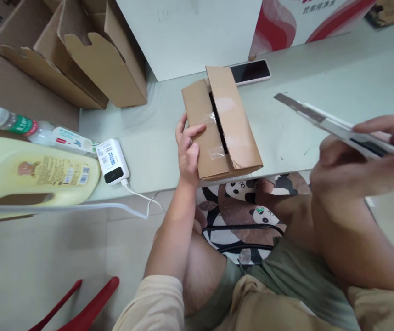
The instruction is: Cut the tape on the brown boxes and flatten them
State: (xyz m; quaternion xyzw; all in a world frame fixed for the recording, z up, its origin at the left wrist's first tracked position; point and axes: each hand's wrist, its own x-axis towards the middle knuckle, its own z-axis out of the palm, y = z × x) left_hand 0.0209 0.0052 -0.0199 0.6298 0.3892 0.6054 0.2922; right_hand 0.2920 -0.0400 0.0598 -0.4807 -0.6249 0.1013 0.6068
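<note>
Your left hand [187, 154] fingers wrapped on box [222, 124] at bench [321, 78] near edge; right hand [362, 161] grips knife [324, 120] at 3 o'clock, bare bench between.

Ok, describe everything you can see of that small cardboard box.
The small cardboard box is plain brown, with two top flaps meeting along a dark open slit; wrinkled clear tape clings across them. It lies flat near the front edge of the pale table, turned at an angle. The left hand grips its left side.

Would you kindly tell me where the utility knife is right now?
In the head view, the utility knife is in the right hand, raised right of the cardboard box.
</note>
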